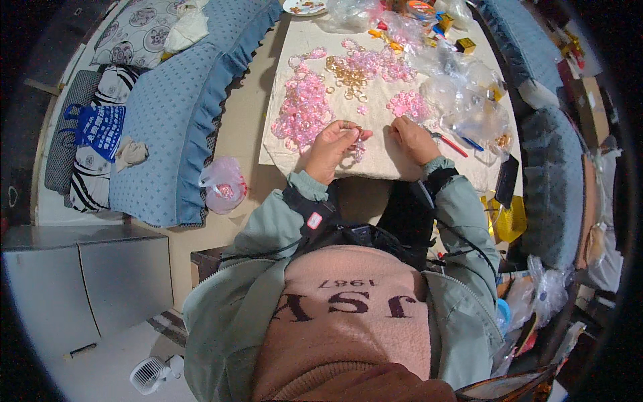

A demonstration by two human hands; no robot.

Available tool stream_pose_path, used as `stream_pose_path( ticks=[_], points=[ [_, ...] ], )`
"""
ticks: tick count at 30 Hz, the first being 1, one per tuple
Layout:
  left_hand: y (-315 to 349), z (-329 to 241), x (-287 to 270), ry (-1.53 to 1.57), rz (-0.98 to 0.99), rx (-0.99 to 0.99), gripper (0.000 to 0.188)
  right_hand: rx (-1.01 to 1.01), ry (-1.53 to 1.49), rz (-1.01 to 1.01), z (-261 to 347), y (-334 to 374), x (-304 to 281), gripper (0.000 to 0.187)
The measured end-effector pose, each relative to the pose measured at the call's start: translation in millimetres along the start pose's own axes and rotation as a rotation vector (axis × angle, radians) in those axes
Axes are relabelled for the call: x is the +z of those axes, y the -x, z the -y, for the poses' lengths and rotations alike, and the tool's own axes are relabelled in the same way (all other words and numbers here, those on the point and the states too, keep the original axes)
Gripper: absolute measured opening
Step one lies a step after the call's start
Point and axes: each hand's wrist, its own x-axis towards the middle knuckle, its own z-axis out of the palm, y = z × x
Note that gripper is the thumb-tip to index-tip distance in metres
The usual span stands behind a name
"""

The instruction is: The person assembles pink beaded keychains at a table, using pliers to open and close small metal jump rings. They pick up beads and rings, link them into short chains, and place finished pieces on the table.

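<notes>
Pink rings (303,110) lie just beyond the left hand (333,147), which pinches what seems a ring chain (358,149); the right hand (414,139), fingers curled, rests alongside, grip unclear. Linking seems underway; adding another ring needs a fine pinch.

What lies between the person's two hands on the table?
In the head view, only bare cream cloth separates the left hand from the right hand; the left hand holds a small pink beaded piece.

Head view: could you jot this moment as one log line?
left hand: holds small ring piece | right hand: resting on cloth | pink beads: piled ahead
</notes>
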Motion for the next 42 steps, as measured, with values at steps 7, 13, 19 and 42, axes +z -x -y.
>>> stream_pose_path(
  ticks=[7,13,19,42],
  points=[
    [-2.1,-14.2,0.8,-0.182,-0.106,0.121,0.02,0.133,-0.701,-0.035,34.6,0.9,-10.8,0.01],
    [-4.8,-24.5,2.2,-0.173,-0.097,0.229,0.019,0.112,-0.979,-0.033,79.1,-7.7,-38.4,0.011],
    [-2.4,-33.8,9.1,-0.121,-0.049,0.261,0.018,-0.044,-0.675,-0.264,111.7,-8.4,-53.8,0.014],
    [14.0,-63.7,50.4,-0.233,0.154,0.434,0.022,-0.073,-1.16,-0.169,119.6,-17.8,-82.2,0.013]
  ],
)
